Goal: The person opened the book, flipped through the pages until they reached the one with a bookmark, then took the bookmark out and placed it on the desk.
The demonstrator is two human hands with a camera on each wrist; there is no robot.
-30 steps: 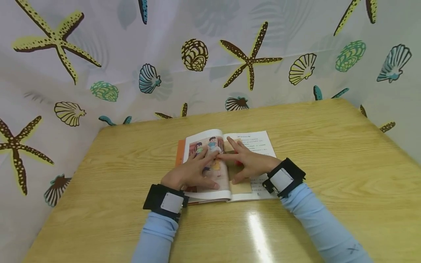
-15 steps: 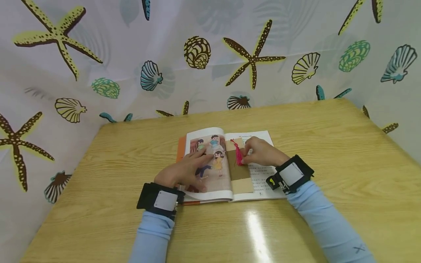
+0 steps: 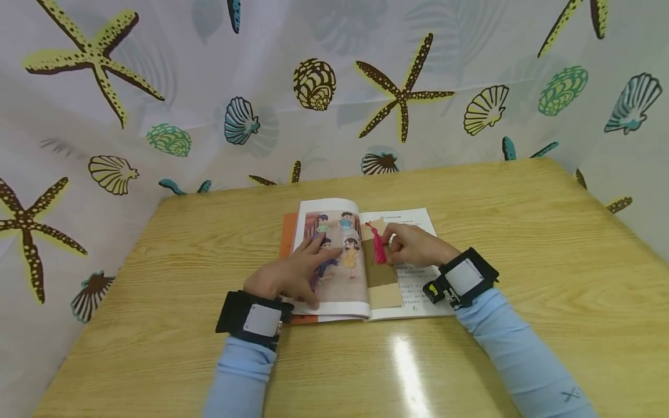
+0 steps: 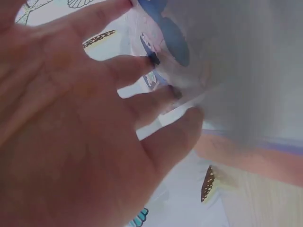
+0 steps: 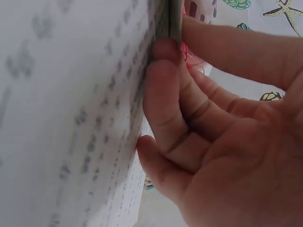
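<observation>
An open book (image 3: 340, 310) lies on the table, an illustrated page on its left side and printed text (image 5: 85, 142) on its right. My left hand (image 3: 284, 276) rests on the illustrated page with fingers spread; the left wrist view shows its straight fingers (image 4: 142, 106) against the paper. A tan-and-brown bookmark (image 3: 384, 278) with a pink tassel (image 3: 377, 249) lies along the inner side of the right page. My right hand (image 3: 415, 244) pinches the bookmark's right edge, thumb and curled fingers meeting at it in the right wrist view (image 5: 175, 21).
The wooden table (image 3: 198, 249) extends around the book on all sides. Behind it hangs a white cloth (image 3: 324, 139) printed with starfish and shells. An orange cover edge (image 3: 287, 235) shows at the book's left.
My right hand has shifted right from the book's middle, uncovering the tassel, and now pinches the bookmark's edge. My left hand has moved slightly left, and the illustrated page has shifted a little.
</observation>
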